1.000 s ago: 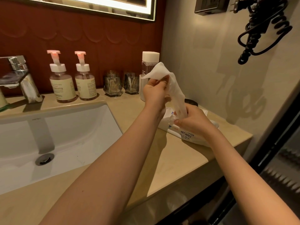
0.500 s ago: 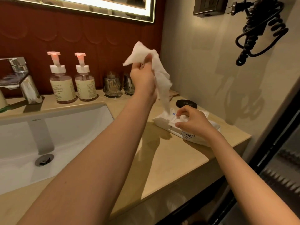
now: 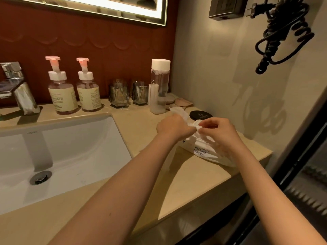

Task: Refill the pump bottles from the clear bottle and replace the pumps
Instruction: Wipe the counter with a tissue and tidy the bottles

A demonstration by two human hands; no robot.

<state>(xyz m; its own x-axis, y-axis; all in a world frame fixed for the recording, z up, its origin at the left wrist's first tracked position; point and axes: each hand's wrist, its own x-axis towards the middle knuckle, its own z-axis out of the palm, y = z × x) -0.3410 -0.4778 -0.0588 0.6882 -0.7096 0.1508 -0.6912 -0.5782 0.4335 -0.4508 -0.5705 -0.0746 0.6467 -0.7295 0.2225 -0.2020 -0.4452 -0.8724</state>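
Left hand [image 3: 174, 127] grips a white wet wipe [image 3: 179, 112]; right hand [image 3: 218, 131] pinches its edge above the white wipes pack [image 3: 203, 152]. The wipe should be opened flat before use. White-capped clear bottle [image 3: 160, 82] stands just beyond; pink-topped pump bottles [image 3: 62, 98] stand far left, pumps fitted.

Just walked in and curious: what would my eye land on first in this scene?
The left hand and right hand meet mid-picture, pinching a white wet wipe just above its pack on the counter. Behind the sink, against the red wall, two pump bottles stand with pink pumps on. The tall clear bottle stands capped near the corner.
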